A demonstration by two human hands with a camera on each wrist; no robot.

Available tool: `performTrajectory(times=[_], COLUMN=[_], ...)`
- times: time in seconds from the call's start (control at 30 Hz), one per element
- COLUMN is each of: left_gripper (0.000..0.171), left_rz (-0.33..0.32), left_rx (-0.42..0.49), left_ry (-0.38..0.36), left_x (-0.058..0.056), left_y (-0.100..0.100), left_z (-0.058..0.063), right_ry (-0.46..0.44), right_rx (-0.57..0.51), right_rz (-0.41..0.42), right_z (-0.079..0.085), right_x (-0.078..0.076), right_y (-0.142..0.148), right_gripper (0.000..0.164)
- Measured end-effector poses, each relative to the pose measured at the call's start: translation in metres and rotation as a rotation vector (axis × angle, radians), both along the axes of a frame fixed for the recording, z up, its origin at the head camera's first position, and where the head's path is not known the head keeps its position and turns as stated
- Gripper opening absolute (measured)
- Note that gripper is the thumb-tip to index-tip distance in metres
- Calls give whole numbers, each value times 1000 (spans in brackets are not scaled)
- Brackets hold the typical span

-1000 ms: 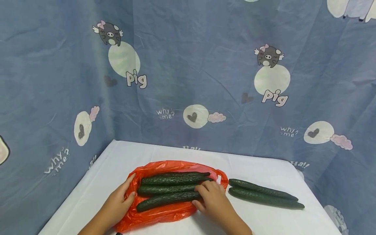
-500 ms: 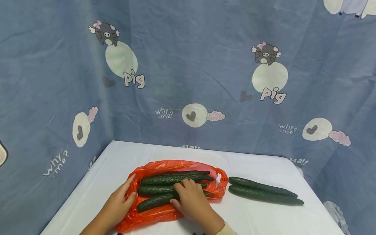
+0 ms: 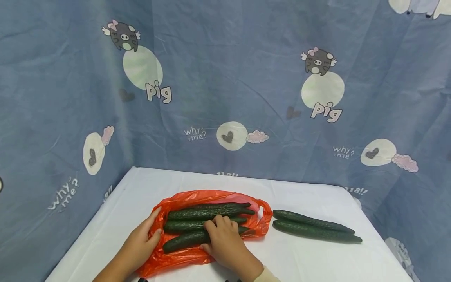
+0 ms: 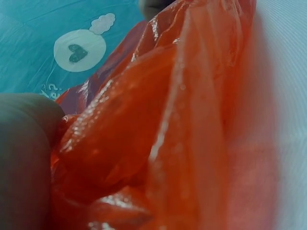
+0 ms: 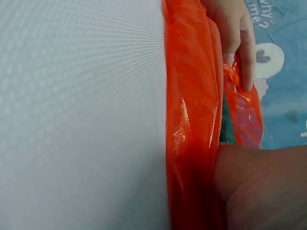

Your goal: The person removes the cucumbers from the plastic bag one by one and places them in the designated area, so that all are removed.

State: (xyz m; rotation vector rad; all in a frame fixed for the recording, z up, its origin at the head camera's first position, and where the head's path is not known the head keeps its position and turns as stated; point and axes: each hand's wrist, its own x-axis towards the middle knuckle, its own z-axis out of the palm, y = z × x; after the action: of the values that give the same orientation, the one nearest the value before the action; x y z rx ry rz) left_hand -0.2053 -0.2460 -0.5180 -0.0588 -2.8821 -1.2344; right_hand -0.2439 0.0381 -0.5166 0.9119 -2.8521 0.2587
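A red plastic bag [image 3: 193, 258] lies spread with its mouth facing up, and several dark green cucumbers [image 3: 211, 211] rest side by side in it. At the bag's left end my left hand [image 3: 141, 239] holds its edge between thumb and fingers; the right wrist view shows that left hand [image 5: 237, 38] pinching the plastic. My right hand [image 3: 225, 241] grips the nearest cucumber [image 3: 183, 240] around its middle, thumb on the near side and fingers over the top. That hand hides part of the cucumber. Red plastic [image 4: 124, 120] fills most of the left wrist view.
Two more cucumbers [image 3: 313, 222] lie next to each other on the white tablecloth [image 3: 299, 262], right of the bag. A blue curtain [image 3: 225, 78] with pig prints hangs behind the table and along its sides.
My right hand has moved left along the nearest cucumber, from its right end to its middle, uncovering the bag's right handle. My left hand stays at the bag's edge.
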Motion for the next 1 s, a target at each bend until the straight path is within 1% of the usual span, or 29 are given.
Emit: performTrajectory(times=[0.2,0.27,0.37,0.47,0.57,0.63,0.73,0.87,0.93,1.0], left_gripper=[74,74,74,74,75,75,75,74,74,74], left_rz=[-4,-2,-2,-2,-1,0,0,-1,-4,-9], left_rx=[1,3,11,20,19,17,9,0,7,12], left_ry=[44,49,40,25,10,4,5,9,6,1], left_x=[0,0,1,2,2,2,2,2,2,1], left_y=[0,0,1,1,1,1,1,0,1,1], left_z=[3,3,4,3,3,4,4,4,3,2], right_ry=[-12,-14,-11,14,28,18,-28,-82,-73,-42], right_rx=[5,17,31,49,64,64,52,31,29,33], right_rz=[-1,0,6,19,35,51,70,80,87,94], right_z=[0,0,-1,-2,-2,-2,-1,1,3,4], right_x=[1,3,7,11,12,11,7,5,5,6], right_y=[0,0,-1,-1,-1,0,1,3,4,6], right_gripper=[49,48,45,43,40,38,37,40,41,41])
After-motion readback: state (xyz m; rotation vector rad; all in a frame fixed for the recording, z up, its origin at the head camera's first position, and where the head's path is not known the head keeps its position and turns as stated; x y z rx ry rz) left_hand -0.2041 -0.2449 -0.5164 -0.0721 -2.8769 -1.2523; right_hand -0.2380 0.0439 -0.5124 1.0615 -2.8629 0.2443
